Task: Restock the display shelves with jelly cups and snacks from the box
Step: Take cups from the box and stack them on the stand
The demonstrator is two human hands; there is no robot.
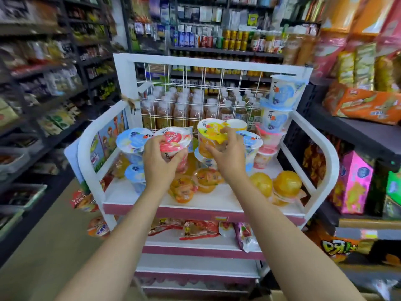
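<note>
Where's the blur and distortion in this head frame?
Head view: sharpest at the centre, on the left hand, right hand and their jelly cups, red-lidded and yellow-lidded. Side shelves smear toward the edges. Wide-angle bend curves the white rack. Lighting is even, with no harsh glare.

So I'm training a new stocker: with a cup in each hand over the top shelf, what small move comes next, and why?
Probably set the red cup in the left hand down beside the blue cup; the right hand holds the yellow cup above other cups.
</note>
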